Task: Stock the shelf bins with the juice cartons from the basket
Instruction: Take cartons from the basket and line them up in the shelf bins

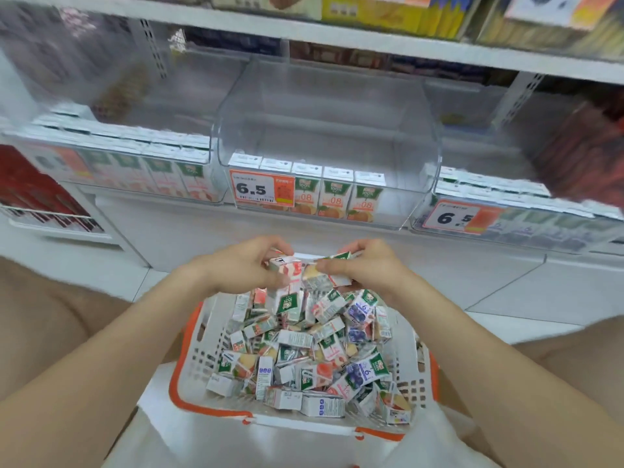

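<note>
While both hands hover over the far end of the basket (pixel 189 336), each has a carton in its grip. The left hand (pixel 243 265) curls its fingers (pixel 270 246) round a pink-and-white juice carton (pixel 288 270). The right hand (pixel 371 268) pinches a yellow-printed carton (pixel 319 276) between its thumb and curled fingers. A green-topped edge shows beside its knuckles, but I cannot tell whether that is a second carton. The two held cartons touch each other above the heap.

Below them, the white basket with its orange rim is filled with a loose pile of cartons (pixel 304 359) lying at every angle, with pink, yellow and purple prints mixed together.

Ahead on the shelf (pixel 304 231), the middle bin (pixel 408 184) is clear plastic and holds one upright row of five orange-printed cartons (pixel 336 194) at its front. A price tag (pixel 261 190) reading 6.5 is fixed to its front wall. The left bin (pixel 111 153) and the right bin (pixel 506 211) each hold several rows of cartons.
</note>
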`<state>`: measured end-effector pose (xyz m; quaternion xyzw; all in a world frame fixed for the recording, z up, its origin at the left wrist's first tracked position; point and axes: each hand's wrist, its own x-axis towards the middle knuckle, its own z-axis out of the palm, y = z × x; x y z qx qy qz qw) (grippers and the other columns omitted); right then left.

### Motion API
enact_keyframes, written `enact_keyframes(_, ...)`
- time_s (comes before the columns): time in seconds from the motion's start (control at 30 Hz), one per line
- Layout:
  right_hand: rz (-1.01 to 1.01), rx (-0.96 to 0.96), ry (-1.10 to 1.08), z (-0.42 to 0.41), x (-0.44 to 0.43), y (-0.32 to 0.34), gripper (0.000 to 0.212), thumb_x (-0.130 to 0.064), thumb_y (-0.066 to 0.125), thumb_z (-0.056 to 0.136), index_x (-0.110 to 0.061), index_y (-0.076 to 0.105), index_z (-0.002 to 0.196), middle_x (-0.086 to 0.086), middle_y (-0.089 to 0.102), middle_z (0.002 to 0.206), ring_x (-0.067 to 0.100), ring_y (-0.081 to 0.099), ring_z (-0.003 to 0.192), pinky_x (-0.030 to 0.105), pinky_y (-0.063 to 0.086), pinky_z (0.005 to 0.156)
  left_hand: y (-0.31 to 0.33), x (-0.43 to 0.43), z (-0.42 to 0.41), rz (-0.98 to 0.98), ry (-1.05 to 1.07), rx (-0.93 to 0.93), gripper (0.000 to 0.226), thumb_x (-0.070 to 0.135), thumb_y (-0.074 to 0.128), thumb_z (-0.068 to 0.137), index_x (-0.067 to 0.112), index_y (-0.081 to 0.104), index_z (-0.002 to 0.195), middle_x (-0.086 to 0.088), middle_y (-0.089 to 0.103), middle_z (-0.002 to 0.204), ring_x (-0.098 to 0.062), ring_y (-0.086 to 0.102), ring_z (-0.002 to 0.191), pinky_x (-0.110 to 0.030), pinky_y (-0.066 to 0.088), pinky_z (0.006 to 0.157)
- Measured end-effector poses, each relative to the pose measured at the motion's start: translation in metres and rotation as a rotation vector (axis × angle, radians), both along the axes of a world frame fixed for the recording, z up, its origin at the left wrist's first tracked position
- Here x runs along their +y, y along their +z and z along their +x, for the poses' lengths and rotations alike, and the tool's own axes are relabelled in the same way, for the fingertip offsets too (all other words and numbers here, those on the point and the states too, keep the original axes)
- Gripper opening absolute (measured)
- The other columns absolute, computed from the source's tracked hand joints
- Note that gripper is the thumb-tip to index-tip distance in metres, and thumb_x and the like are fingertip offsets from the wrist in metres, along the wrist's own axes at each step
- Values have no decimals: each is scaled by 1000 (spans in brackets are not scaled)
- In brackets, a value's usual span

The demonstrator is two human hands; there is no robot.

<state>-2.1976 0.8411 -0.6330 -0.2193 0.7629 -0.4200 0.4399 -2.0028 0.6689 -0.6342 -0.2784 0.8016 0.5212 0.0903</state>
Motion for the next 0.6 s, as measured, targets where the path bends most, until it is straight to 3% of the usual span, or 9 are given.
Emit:
enact_keyframes(0.07, -64, -21, -55, 6, -1, 23, 67, -14, 101, 66, -7, 57, 116, 19, 72, 100, 29, 77, 77, 44, 66, 68, 30, 2, -4, -128, -55, -24, 47, 33, 82, 89, 39, 57, 128, 2, 69, 121, -10, 72, 85, -42, 59, 89)
enact_keyframes(0.13, -148, 52, -114, 11, -4, 43, 57, -13, 97, 71, -9, 58, 113, 18, 75, 95, 22, 71, 65, 41, 64, 69, 57, 4, -6, -258, -94, 0, 45, 28, 77, 95, 36, 55, 133, 7, 67, 106, 0, 65, 74, -31, 54, 75)
enact_keyframes(0.2, -298, 88, -208, 13, -7, 58, 47, -15, 94, 75, -12, 61, 108, 20, 76, 100, 19, 67, 61, 38, 59, 66, 76, 6, -6, -341, -102, 64, 48, 26, 71, 98, 36, 51, 140, 10, 67, 116, 0, 64, 78, -33, 55, 79)
enact_keyframes(0.27, -423, 87, -254, 14, -14, 72, 41, -19, 91, 77, -16, 63, 107, 18, 75, 106, 20, 67, 68, 38, 55, 66, 90, 6, -7, -412, -60, 131, 48, 24, 67, 101, 39, 49, 143, 16, 62, 127, -2, 63, 83, -31, 54, 82)
enact_keyframes(0.37, -490, 107, -208, 12, -28, 91, 28, -15, 80, 89, -18, 67, 113, 11, 76, 107, 13, 67, 69, 27, 51, 59, 101, 1, -19, -414, 96, 252, 39, 18, 62, 104, 43, 56, 133, 7, 66, 102, -9, 60, 79, -31, 49, 76)
enact_keyframes(0.43, -495, 180, -166, 7, -40, 98, 26, -15, 68, 97, -22, 66, 121, 4, 72, 114, 4, 67, 66, 23, 53, 55, 105, 3, -30, -320, 193, 340, 38, 14, 61, 105, 43, 61, 130, 2, 70, 97, -12, 67, 82, -31, 55, 76)
enact_keyframes(0.53, -466, 444, -26, -4, -47, 102, 36, -33, 63, 92, -34, 60, 128, -3, 63, 121, 11, 67, 96, 28, 55, 74, 104, 14, -48, -107, 281, 385, 34, 7, 57, 106, 36, 62, 124, -4, 76, 102, -12, 73, 85, -29, 61, 72)
enact_keyframes(0.6, -409, 601, 101, -18, -40, 110, 52, -37, 78, 83, -36, 56, 130, -9, 56, 118, 8, 55, 114, 19, 48, 86, 102, 19, -59, -114, 288, 409, 33, 9, 59, 105, 38, 62, 120, -6, 76, 102, -17, 74, 90, -43, 62, 84)
